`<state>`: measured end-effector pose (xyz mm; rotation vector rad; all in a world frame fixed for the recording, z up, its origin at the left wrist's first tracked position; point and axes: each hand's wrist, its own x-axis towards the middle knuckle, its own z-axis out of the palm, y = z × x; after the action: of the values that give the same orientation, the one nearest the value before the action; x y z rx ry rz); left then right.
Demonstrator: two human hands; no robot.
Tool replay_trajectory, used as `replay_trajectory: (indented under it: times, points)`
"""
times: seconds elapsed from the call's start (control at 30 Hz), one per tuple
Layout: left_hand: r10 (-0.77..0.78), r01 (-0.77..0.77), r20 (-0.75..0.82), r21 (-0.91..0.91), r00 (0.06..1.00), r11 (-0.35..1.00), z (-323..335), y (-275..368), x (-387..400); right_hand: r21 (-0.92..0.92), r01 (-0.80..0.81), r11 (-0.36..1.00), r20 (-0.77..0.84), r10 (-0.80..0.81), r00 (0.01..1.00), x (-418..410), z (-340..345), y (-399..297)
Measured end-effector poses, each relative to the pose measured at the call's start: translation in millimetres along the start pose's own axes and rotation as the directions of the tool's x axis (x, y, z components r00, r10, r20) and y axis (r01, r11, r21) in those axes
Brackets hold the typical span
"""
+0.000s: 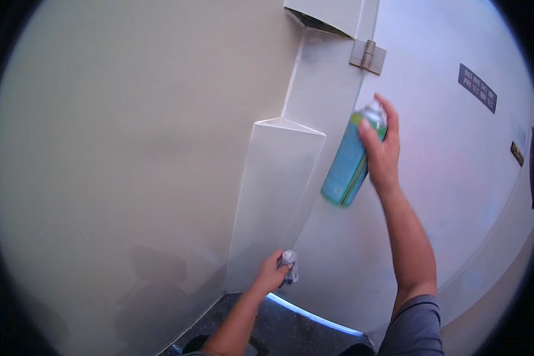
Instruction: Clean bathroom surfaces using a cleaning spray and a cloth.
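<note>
My right hand is closed around a blue and green aerosol spray can, the index finger on its white nozzle at the top. The can tilts, its base towards the lower left, in front of a pale door panel. Lower and to the left, my left hand grips a crumpled grey cloth near the foot of the door. A metal hinge joins the door and the frame above the can.
A pale wall fills the left side. Beside the door, a boxed ledge juts out, with a second casing above it. A dark sign with writing and a small latch plate are on the door. Dark flooring lies below.
</note>
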<state>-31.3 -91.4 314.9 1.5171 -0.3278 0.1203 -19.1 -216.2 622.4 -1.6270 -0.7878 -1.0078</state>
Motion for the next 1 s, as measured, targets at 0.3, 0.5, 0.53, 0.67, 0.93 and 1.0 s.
replay_trajectory:
  times: [0.3,0.5,0.53,0.67,0.93,1.0]
  points:
    - [-0.032,0.032,-0.002,-0.123,0.999,0.992,-59.2,-10.7,13.3,-0.563,0.214,0.798,0.244,-0.086,0.966,68.9,29.6,-10.8]
    - [-0.041,0.033,-0.047,-0.161,0.998,0.986,-80.7,-20.2,17.3,-0.693,0.325,0.644,0.292,-0.162,0.943,86.1,41.0,-7.5]
    - [-0.041,0.033,-0.044,-0.164,0.998,0.986,-85.5,-24.6,19.3,-0.695,0.326,0.641,0.293,-0.161,0.942,87.9,43.1,-7.7]
    - [-0.014,0.005,-0.064,-0.142,0.998,0.990,-102.8,-35.5,24.8,-0.695,0.303,0.653,0.271,-0.152,0.950,89.8,48.9,-9.0]
    - [-0.022,0.029,0.140,-0.043,0.990,0.999,-118.3,-29.9,18.2,-0.768,0.324,0.553,0.294,-0.145,0.945,86.9,52.9,-7.6]
    - [-0.082,0.109,0.214,-0.115,0.973,0.987,-121.7,-24.2,15.5,-0.773,0.377,0.510,0.335,-0.176,0.925,87.3,52.1,-7.5]
